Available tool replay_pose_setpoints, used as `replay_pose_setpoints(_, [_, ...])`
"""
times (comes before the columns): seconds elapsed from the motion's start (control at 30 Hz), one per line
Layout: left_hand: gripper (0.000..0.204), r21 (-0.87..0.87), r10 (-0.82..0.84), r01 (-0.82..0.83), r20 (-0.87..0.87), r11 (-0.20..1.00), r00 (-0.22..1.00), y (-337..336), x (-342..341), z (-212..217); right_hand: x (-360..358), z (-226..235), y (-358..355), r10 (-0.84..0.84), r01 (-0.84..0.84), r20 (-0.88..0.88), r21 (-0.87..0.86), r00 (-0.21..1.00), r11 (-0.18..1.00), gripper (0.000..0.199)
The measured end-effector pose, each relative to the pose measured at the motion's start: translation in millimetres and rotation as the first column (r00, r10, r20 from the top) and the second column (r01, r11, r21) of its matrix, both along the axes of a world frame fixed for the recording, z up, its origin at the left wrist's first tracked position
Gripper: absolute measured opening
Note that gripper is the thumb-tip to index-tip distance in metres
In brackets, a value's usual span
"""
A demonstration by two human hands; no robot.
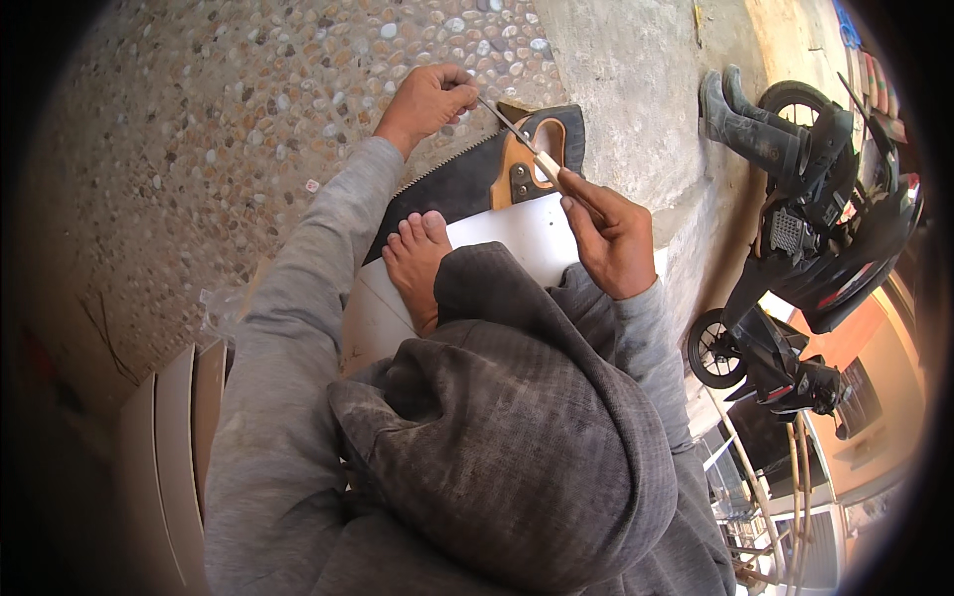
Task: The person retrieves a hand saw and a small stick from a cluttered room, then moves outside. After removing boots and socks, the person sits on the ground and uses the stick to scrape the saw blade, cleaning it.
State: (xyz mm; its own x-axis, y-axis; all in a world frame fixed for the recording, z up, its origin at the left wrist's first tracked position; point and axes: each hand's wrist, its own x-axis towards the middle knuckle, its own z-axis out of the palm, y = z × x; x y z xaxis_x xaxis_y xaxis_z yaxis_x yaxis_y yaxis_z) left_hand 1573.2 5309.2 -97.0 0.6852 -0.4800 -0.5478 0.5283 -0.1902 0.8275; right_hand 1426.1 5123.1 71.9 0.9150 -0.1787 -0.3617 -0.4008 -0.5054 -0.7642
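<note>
A file (pixel 511 123) with a thin dark shaft and a pale handle slants above a hand saw. My right hand (pixel 613 234) is closed around its pale handle. At the far end of the shaft, the fingers of my left hand (pixel 424 103) are pinched together on the tip. The hand saw (pixel 442 186) has a dark blade with its teeth facing the far left, and a wooden handle (pixel 512 171) lies right beneath the file. My bare foot (pixel 415 260) presses on the lower edge of the blade, over a white board (pixel 527 236).
Pebbled ground (pixel 248 129) spreads on the left, beside a concrete strip (pixel 636 89). Long pale panels (pixel 175 437) stand at the lower left. On the right are grey rubber boots (pixel 750 129) and parked motorbikes (pixel 815 238).
</note>
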Motion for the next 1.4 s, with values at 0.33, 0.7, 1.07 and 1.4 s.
replay_pose_setpoints(0.33, [0.018, 0.075, -0.237, 0.227, 0.159, 0.971, 0.959, -9.2, -17.6, 1.6, -28.7, 15.4, -9.6, 0.044, -0.048, -0.043, -0.103, 0.998, 0.993, 0.029])
replay_pose_setpoints(0.7, [0.021, 0.365, -0.204, 0.125, 0.189, 0.923, 0.961, 3.3, 6.5, -46.7, 18.3, -30.2, 9.1, 0.132, -0.132, -0.003, -0.125, 0.991, 0.983, 0.025])
replay_pose_setpoints(1.07, [0.017, 0.103, -0.189, 0.172, 0.185, 0.980, 0.965, -4.9, -5.9, -4.1, -19.6, 1.5, -6.8, 0.007, -0.008, -0.025, -0.028, 1.000, 1.000, 0.027])
replay_pose_setpoints(1.4, [0.017, 0.250, -0.232, 0.161, 0.289, 0.955, 0.929, -9.0, -3.9, -17.7, -6.5, -16.0, 0.1, 0.089, -0.086, 0.013, -0.138, 0.996, 0.987, 0.024])
